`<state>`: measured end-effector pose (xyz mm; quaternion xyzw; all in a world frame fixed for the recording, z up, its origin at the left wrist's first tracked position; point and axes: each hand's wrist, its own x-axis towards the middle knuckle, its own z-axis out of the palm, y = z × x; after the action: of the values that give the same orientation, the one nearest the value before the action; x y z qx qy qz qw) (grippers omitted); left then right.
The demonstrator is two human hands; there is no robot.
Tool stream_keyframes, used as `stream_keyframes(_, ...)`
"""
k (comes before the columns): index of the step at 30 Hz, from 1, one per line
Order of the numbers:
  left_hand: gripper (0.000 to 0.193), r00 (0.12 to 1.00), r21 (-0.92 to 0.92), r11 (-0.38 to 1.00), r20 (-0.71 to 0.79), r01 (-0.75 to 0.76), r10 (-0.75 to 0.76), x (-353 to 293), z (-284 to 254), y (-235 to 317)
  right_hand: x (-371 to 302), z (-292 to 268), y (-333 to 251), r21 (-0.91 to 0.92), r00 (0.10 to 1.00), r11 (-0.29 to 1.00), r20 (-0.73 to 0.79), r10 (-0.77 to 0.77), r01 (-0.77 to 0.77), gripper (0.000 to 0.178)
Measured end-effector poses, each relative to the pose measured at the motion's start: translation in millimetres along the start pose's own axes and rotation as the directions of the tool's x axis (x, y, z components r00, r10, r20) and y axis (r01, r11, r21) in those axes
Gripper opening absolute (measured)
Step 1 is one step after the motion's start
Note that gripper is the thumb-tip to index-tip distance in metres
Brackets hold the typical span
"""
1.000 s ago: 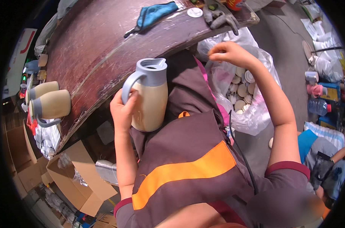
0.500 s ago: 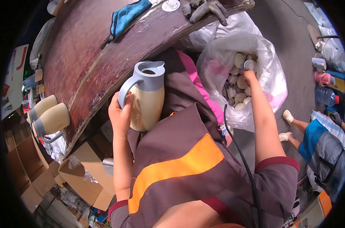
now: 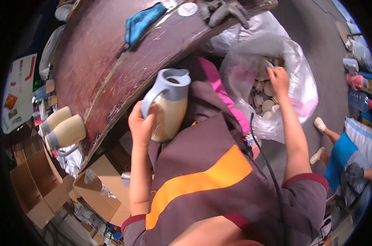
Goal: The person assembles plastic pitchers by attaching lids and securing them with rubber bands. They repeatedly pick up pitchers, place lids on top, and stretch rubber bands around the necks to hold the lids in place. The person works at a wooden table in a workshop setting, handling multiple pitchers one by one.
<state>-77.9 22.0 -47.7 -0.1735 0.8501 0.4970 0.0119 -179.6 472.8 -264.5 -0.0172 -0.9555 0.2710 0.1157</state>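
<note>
A cream thermos jug (image 3: 169, 117) with a grey-blue collar, spout and handle stands upright at my lap, its top uncovered. My left hand (image 3: 141, 123) is closed round the jug's handle side. To the right, my right hand (image 3: 279, 80) reaches into a clear plastic bag (image 3: 300, 78) holding many round, pale lids (image 3: 269, 105). Its fingers pinch the edge of a round lid (image 3: 265, 67), partly hidden by the fingertips and the bag's shade.
A worn dark red table (image 3: 100, 53) carries a blue cloth (image 3: 143, 24) and grey gloves (image 3: 225, 12). Two more cream jugs (image 3: 69, 131) sit at its left edge, above open cardboard boxes (image 3: 34, 176). At right, another person's legs (image 3: 323, 137) and a water bottle (image 3: 360, 100) show.
The whole view has shifted slightly. My right hand has turned within the bag and now pinches a lid nearer the bag's far side. My left hand keeps its hold on the jug.
</note>
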Motion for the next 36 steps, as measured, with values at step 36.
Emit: stream_keyframes(36, 0.026, 0.886, -0.084, 0.892, -0.194, -0.444, 0.422, -88, -37, -63, -25, -66, -375, 0.536, 0.615, 0.751, 0.457, -0.643, 0.386, 0.069)
